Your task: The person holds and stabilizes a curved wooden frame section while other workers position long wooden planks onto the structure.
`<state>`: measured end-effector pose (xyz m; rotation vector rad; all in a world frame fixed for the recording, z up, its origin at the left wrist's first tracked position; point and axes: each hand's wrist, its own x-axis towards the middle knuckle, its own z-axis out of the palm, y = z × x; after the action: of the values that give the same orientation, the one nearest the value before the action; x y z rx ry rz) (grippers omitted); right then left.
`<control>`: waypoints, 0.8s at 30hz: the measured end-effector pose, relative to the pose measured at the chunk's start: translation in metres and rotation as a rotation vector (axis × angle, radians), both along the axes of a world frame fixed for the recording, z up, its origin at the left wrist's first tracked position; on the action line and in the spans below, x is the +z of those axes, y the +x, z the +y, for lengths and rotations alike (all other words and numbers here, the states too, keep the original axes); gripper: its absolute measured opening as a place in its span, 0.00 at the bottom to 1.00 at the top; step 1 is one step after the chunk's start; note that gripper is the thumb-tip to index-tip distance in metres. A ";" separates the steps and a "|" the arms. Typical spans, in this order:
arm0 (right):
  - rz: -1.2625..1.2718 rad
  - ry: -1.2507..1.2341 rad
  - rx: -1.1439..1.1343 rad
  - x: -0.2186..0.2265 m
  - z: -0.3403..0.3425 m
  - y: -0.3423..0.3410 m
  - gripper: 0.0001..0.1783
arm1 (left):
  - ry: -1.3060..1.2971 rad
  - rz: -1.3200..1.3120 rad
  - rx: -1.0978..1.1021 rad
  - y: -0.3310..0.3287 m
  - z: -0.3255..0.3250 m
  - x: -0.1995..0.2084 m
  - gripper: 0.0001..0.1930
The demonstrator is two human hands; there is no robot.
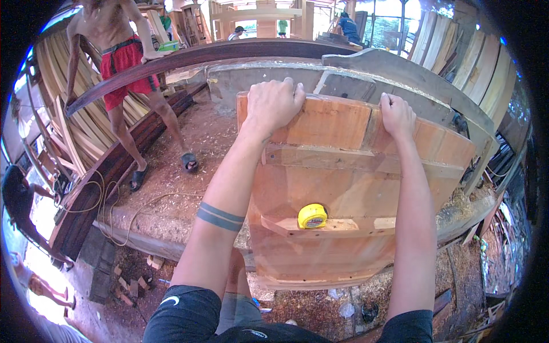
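A large orange-brown wooden panel [326, 188] with cross battens stands tilted in front of me. My left hand [274, 104] is closed over its top edge near the left corner. Farther right along the same edge, my right hand [398, 116] is curled round the rim. A yellow tape measure [312, 216] rests on the lower batten, below and between my hands, touched by neither. Behind the panel is a grey wooden structure [257, 77] with a curved upper edge.
At the left a person in red shorts [122, 66] holds a long dark timber beam [206, 54]. Another dark beam [108, 166] lies on the sawdust-covered floor near a pale cord [150, 201]. Stacked planks [486, 68] lean at the far right. Small wood blocks [132, 286] lie lower left.
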<state>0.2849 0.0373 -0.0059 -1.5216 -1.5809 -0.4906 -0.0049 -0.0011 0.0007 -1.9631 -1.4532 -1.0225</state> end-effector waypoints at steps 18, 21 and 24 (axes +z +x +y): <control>-0.004 -0.014 -0.013 0.001 -0.002 -0.001 0.23 | 0.015 -0.007 -0.013 -0.001 0.000 -0.001 0.20; -0.007 -0.018 -0.023 0.001 -0.002 -0.002 0.23 | 0.007 -0.002 0.000 0.000 -0.001 0.000 0.21; 0.003 -0.028 -0.017 0.001 -0.002 -0.001 0.23 | 0.012 0.003 0.000 0.001 -0.002 0.000 0.21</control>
<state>0.2837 0.0358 -0.0049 -1.5566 -1.5799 -0.4773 -0.0043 -0.0029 0.0005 -1.9556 -1.4420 -1.0256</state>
